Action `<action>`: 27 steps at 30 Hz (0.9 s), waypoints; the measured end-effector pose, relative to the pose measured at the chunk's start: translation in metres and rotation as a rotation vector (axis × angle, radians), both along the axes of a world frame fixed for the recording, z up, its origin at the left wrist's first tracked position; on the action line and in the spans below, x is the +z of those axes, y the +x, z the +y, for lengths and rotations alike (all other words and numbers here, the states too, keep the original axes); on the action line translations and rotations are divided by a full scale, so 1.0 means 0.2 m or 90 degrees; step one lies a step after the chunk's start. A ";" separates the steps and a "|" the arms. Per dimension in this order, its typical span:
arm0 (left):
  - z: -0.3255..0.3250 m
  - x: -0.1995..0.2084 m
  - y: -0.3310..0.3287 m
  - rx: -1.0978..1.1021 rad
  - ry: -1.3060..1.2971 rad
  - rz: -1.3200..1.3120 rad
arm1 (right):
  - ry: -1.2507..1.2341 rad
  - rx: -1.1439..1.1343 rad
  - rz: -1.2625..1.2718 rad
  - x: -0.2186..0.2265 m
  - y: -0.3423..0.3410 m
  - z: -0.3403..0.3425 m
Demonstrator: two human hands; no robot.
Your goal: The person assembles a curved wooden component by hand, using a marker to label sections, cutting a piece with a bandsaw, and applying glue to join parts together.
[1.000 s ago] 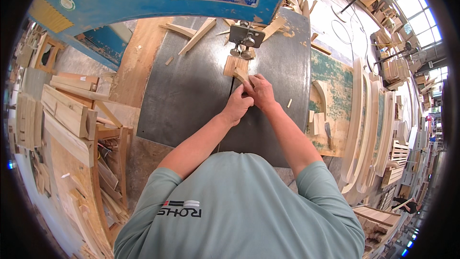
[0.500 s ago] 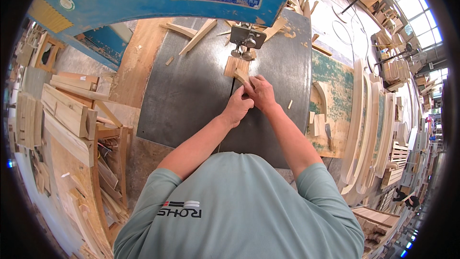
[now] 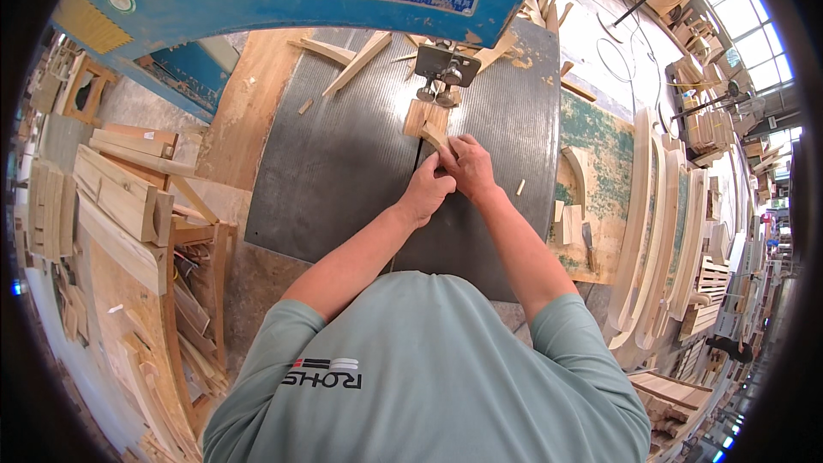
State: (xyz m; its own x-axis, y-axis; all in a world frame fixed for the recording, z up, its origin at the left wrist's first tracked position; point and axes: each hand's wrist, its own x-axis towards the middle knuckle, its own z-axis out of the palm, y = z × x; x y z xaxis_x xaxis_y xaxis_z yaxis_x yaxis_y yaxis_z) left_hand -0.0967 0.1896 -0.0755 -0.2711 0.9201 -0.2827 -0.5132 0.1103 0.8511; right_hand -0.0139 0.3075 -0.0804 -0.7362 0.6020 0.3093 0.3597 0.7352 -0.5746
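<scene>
Both my hands grip a small curved piece of wood [image 3: 436, 135] on the dark metal saw table [image 3: 334, 163]. My left hand [image 3: 425, 190] pinches its near end, fingers closed. Beside it and a little farther off, my right hand [image 3: 472, 166] is closed on the right side of the piece, and the two hands touch or nearly touch. The far tip of the piece lies over a flat wooden insert [image 3: 417, 113] in the table. Just beyond stands the blade guide [image 3: 447, 69] of a blue bandsaw [image 3: 257, 0]. My fingers hide the near end of the wood; the blade itself is hard to make out.
Wood offcuts [image 3: 360, 63] lie at the table's back left, and a small sliver [image 3: 520, 187] right of my hands. A worn green board [image 3: 600, 133] at right bears a curved piece, blocks and a scraper-like tool [image 3: 588, 246]. Stacked timber [image 3: 120, 193] stands at left, long curved parts [image 3: 639, 231] at right.
The whole view has shifted slightly. My hands and the curved piece stay almost where they were on the table. A distant person at far right has changed posture.
</scene>
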 end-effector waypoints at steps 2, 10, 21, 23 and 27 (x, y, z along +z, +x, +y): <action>0.00 0.00 0.00 0.000 0.000 0.004 | 0.003 0.000 -0.003 0.00 0.00 0.00; 0.02 -0.02 0.00 0.008 0.011 -0.003 | 0.004 -0.019 -0.011 -0.01 -0.01 0.01; 0.02 0.01 -0.01 0.002 -0.002 -0.001 | 0.001 -0.026 -0.006 -0.02 -0.02 0.02; 0.02 0.02 0.00 0.009 0.004 0.005 | -0.002 -0.026 -0.013 -0.02 -0.02 0.02; 0.03 0.02 -0.01 -0.002 -0.001 -0.006 | 0.007 -0.024 -0.010 -0.02 -0.01 0.03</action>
